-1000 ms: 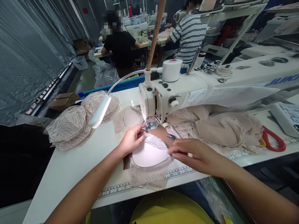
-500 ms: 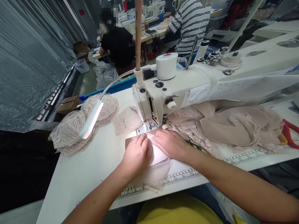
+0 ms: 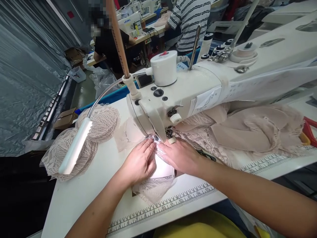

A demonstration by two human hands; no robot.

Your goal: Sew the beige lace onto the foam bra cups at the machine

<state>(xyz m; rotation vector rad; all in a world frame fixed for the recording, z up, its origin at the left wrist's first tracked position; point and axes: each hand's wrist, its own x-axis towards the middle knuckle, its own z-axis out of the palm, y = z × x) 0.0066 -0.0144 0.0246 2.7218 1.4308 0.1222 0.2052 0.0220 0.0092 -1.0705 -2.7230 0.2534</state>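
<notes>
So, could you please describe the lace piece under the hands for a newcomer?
Start at the white sewing machine. Just in front of its needle end, the left hand and right hand press down a lace cup. Unlike the lace stack to the left and the beige heap to the right, it shows a smooth white pad.

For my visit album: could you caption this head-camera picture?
Left hand and right hand press a lace-covered cup flat beneath a white sewing machine, lace cups piled nearby.
</notes>
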